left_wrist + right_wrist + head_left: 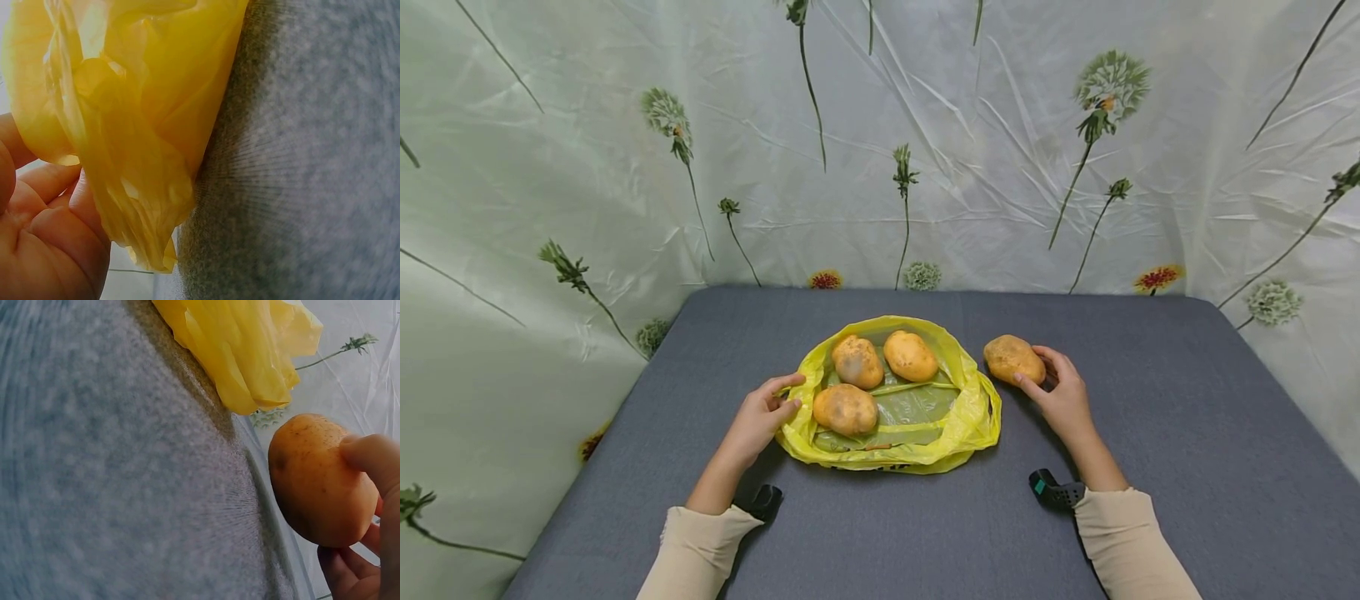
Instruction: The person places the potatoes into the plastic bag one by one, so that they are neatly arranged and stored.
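A yellow plastic bag (958, 429) lies with its mouth spread wide on the grey table. Inside it rest three potatoes: one at the back left (857, 362), one at the back right (911, 356) and one at the front left (846, 409). My left hand (762, 417) pinches the bag's left rim between thumb and fingers; folds of the bag (144, 125) hide some fingertips in the left wrist view. To the right of the bag, my right hand (1063, 396) grips another potato (322, 481), thumb on one side and fingers on the other.
The grey cloth-covered table (880, 533) runs back to a pale curtain (985, 167) printed with dandelions, which also hangs along the sides. Dark straps with camera mounts (1056, 490) sit on both wrists.
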The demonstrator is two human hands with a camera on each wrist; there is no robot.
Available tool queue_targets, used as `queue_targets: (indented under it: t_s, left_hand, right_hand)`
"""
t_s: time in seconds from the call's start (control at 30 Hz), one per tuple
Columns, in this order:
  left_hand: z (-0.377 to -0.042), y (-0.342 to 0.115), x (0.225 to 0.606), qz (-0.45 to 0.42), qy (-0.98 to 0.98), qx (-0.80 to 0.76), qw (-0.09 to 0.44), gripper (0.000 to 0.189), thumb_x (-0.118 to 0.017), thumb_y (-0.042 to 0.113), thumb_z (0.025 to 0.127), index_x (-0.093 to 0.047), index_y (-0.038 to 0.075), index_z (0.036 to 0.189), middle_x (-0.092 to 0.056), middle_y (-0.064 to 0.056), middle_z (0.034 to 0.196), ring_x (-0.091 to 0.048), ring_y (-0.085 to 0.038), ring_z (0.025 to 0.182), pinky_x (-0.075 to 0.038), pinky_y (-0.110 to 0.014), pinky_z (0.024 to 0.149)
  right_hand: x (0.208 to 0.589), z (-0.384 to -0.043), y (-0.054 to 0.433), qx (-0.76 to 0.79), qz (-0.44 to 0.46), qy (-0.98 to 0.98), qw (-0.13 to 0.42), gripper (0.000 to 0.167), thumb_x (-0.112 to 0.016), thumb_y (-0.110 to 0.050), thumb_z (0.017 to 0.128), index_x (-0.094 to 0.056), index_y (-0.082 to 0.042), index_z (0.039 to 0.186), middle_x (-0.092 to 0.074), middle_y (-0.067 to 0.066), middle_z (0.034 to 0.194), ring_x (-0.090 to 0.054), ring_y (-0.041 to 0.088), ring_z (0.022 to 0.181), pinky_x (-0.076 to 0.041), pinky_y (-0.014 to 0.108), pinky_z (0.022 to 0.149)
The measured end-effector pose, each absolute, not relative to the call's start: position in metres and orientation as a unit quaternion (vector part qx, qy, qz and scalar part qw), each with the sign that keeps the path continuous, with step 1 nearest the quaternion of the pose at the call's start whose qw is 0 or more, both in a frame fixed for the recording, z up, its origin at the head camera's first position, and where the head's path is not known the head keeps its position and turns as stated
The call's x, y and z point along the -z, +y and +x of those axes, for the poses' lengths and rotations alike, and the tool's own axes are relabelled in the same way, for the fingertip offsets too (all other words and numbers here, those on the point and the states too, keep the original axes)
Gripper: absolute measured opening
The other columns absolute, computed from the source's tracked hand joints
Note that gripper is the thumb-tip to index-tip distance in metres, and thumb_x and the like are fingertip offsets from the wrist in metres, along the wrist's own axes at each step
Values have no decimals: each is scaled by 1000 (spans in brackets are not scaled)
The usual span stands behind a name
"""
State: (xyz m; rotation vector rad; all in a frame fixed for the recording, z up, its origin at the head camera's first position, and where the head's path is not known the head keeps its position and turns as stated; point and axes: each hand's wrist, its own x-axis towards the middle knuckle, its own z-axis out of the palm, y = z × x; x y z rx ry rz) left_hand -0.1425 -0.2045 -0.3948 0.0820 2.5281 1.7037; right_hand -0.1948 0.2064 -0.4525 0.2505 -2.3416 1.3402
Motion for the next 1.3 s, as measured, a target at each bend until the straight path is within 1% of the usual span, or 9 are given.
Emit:
queue_targets:
  t_s: [0.17,0.33,0.53,0.7,0.87,1.1,1.3]
  left_hand:
    - [-143,-205,396,29,829,-557,45,37,-51,0,89,-46,-5,125,-46,-18,109,-41,-12,61,-36,-22,51]
    - [-143,-205,396,26,829,-556,46,36,-51,0,89,-46,-5,125,-46,-18,107,-42,-12,62,-37,-22,51]
    - [-142,-204,396,29,829,-557,45,37,-51,-1,89,-46,-5,125,-46,-18,102,-41,-12,61,-36,-22,51]
    - [-142,-205,396,31,829,-557,44,36,-51,-1,89,-46,-5,125,-46,-19,105,-40,-12,60,-36,-22,51]
    - [-142,-205,395,29,830,-555,44,36,-51,-1,89,-46,-5,125,-45,-19,109,-40,-12,61,-36,-21,51]
    - [-143,-206,397,25,829,-557,45,37,-52,0,89,-47,-4,125,-46,-18,108,-41,-13,61,-36,-22,51]
    - [-153,-215,418,29,825,-563,45,38,-54,4,89,-47,0,126,-46,-16,111,-41,-13,61,-37,-23,50]
  right_hand:
    - [451,-194,204,-492,89,-833,237,50,-72,-4,75,-50,6,119,-49,20,111,-51,31,100,-35,7,78]
    - [449,-192,199,-492,93,-825,260,51,-73,-3,74,-51,5,119,-51,19,109,-51,30,97,-35,8,79]
    - [446,-190,192,-498,97,-816,278,53,-74,0,71,-52,5,118,-51,17,110,-51,27,100,-37,12,82]
    - [441,-189,187,-504,111,-808,286,53,-74,0,70,-52,5,118,-50,18,111,-51,28,101,-38,14,84]
    - [435,-187,180,-514,117,-801,283,52,-73,2,71,-52,6,118,-50,18,112,-50,25,101,-38,16,84]
    - [405,-167,157,-515,146,-795,285,49,-70,9,71,-49,13,116,-49,25,111,-50,34,100,-38,15,84]
    - [392,-159,142,-508,178,-792,289,50,-69,12,70,-48,16,115,-48,27,111,-50,36,100,-40,18,85]
